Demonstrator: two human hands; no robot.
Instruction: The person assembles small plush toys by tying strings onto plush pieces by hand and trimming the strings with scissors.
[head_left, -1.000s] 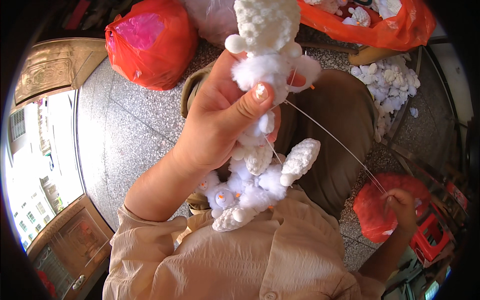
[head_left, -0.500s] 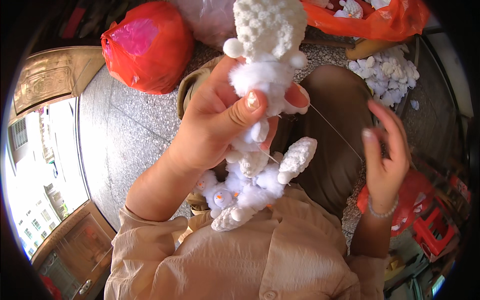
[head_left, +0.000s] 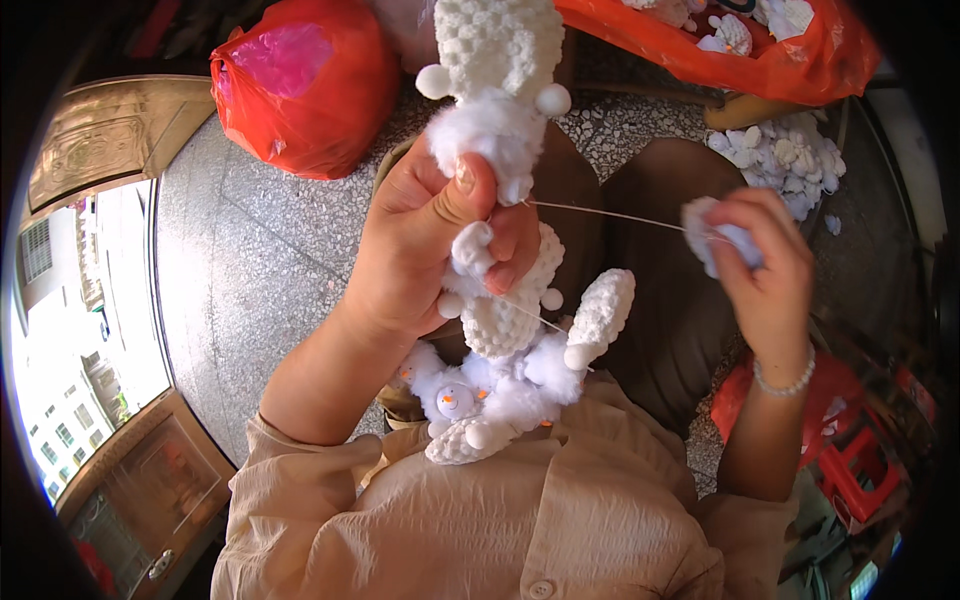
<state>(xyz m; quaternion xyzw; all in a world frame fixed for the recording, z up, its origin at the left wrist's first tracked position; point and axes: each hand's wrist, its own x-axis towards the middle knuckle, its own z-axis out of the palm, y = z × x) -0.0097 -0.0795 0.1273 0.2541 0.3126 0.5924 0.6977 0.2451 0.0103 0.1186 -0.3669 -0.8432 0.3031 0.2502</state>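
My left hand is closed around a white plush snowman, its chunky knitted hat pointing away from me and small white balls at its sides. Its face cannot be seen. A thin thread stretches from the doll to my right hand, whose fingers pinch a small white fluffy piece. Whether a needle is in those fingers is hidden. Below my left hand, several more white snowmen with fuzzy bodies and orange noses lie bunched in my lap, and another thread runs down toward them.
A full red plastic bag sits at the far left. An open red bag holding white dolls is at the far right, above a pile of white pieces on the floor. A red stool stands at the right.
My right hand, with nothing visible in its fingers earlier, now pinches a white fluffy piece. The thread between my hands has swung from a steep slope to nearly level.
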